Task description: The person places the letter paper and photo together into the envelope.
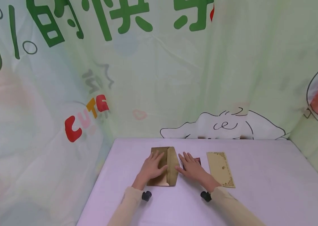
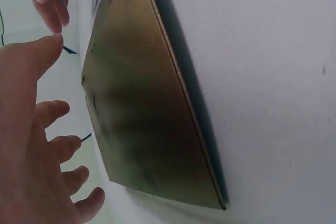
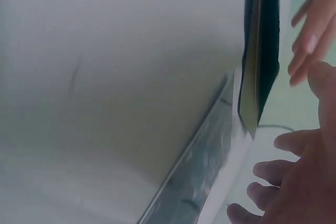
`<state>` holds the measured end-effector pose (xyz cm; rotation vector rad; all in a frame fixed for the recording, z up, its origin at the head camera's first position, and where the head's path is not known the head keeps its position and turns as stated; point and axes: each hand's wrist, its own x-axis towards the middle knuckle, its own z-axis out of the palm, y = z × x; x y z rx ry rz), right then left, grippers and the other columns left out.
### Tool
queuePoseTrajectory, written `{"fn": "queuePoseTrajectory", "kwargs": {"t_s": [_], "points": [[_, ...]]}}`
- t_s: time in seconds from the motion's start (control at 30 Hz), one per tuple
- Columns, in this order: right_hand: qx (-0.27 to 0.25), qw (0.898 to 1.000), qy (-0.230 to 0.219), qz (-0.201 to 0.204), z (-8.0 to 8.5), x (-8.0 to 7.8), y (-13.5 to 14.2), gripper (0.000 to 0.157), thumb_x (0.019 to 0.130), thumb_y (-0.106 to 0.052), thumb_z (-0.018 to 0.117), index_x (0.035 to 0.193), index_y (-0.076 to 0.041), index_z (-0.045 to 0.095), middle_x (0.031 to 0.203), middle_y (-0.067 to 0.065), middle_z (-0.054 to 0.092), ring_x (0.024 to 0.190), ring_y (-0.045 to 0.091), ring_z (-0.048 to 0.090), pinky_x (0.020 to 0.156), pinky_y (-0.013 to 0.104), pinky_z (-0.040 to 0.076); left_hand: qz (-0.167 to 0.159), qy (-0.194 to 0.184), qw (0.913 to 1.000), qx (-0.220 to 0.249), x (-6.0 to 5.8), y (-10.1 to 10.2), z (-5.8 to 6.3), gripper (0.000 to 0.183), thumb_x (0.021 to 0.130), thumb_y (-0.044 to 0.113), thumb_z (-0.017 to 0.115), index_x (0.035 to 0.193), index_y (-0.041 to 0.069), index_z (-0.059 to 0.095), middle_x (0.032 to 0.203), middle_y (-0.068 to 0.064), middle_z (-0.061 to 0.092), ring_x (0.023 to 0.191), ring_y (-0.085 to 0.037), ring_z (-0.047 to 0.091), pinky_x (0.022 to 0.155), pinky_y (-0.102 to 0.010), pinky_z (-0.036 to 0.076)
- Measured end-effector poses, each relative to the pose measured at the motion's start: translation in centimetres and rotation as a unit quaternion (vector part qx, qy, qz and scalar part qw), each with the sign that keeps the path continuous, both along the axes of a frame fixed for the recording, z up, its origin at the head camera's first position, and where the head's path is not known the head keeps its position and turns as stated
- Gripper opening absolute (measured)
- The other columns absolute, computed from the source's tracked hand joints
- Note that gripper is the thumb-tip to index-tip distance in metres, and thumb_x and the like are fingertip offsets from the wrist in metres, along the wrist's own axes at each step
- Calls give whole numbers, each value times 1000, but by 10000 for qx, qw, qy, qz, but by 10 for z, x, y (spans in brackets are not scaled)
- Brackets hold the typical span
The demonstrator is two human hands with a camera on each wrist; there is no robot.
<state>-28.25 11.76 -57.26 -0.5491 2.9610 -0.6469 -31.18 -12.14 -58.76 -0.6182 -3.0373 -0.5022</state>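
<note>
I have a wide run of table right of the cream card where a hand could pass, and a narrower strip left of the envelope. The near side gives me a lane between the forearms, but it tightens ahead: the left hand blocks the envelope from above, the right hand crowds the flap, and behind the far edge the curtain bars my way
</note>
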Motion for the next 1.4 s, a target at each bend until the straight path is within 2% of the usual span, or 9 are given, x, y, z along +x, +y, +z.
{"fn": "queuePoseTrajectory", "kwargs": {"t_s": [0.2, 0.47, 0.6, 0.7, 0.8, 0.93, 1.13, 1.23, 1.4], "points": [[381, 9979, 198, 477, -8, -5, -23, 66, 104, -41, 52, 152, 1, 37, 161, 25, 32, 151, 46, 22, 117, 65, 25, -42, -8, 9995, -304, -1, 5, 0, 72, 98, 62, 48, 155, 19, 38, 164, -14, 31, 149, -45, 28, 116, -59, 32], [882, 9933, 369, 645, -11, -3, -34, 59, 105, -35, 52, 149, 3, 43, 157, 23, 39, 149, 46, 27, 118, 60, 27, -231, -115, 9978, -614, -6, 13, -4, 68, 98, 63, 47, 154, 23, 42, 165, -13, 28, 152, -40, 26, 116, -60, 31], [927, 9926, 334, 704, -9, -4, -34, 60, 103, -33, 57, 148, 4, 43, 156, 24, 40, 149, 46, 28, 118, 60, 27, -432, -2, 9929, -1109, -14, 14, -2, 59, 100, 57, 47, 151, 27, 46, 165, -12, 28, 152, -38, 27, 116, -57, 33], [917, 9930, 234, 711, -9, -4, -36, 61, 102, -33, 58, 148, 5, 43, 157, 25, 39, 149, 47, 27, 118, 60, 27, -554, 13, 9881, -1437, -18, 13, 5, 53, 100, 52, 48, 148, 29, 50, 164, -12, 31, 151, -39, 29, 113, -57, 36], [994, 9926, 134, 687, -9, -6, -37, 62, 102, -34, 57, 148, 4, 42, 158, 25, 38, 149, 47, 27, 118, 60, 26, -632, -222, 9829, -1715, -23, 12, 16, 53, 99, 49, 51, 148, 30, 49, 164, -9, 32, 150, -36, 31, 110, -57, 40], [1123, 9916, 56, 637, -7, -9, -36, 63, 103, -36, 56, 150, 3, 40, 159, 24, 36, 149, 47, 26, 119, 59, 25, -756, -751, 9744, -1980, -29, 11, 30, 62, 94, 49, 59, 151, 33, 43, 165, -6, 30, 150, -32, 34, 110, -55, 42], [1144, 9914, -18, 641, -8, -10, -36, 64, 103, -36, 55, 151, 2, 38, 160, 24, 34, 150, 47, 25, 120, 59, 25, -1158, -1310, 9642, -1992, -32, 8, 38, 75, 91, 43, 71, 155, 30, 33, 167, -11, 22, 143, -27, 44, 106, -43, 48], [1115, 9915, -23, 668, -8, -11, -37, 64, 103, -36, 55, 151, 3, 38, 160, 24, 33, 149, 48, 25, 119, 60, 24, -1241, -1423, 9630, -1924, -31, 3, 40, 79, 88, 43, 76, 152, 28, 31, 168, -15, 17, 145, -27, 40, 105, -42, 49], [1163, 9912, -81, 628, -8, -14, -37, 66, 104, -38, 53, 153, 2, 35, 162, 23, 30, 151, 47, 22, 120, 59, 22, -1398, -1432, 9639, -1758, -33, -3, 44, 85, 79, 54, 81, 143, 26, 34, 167, -19, 15, 146, -27, 38, 107, -42, 47]]}}
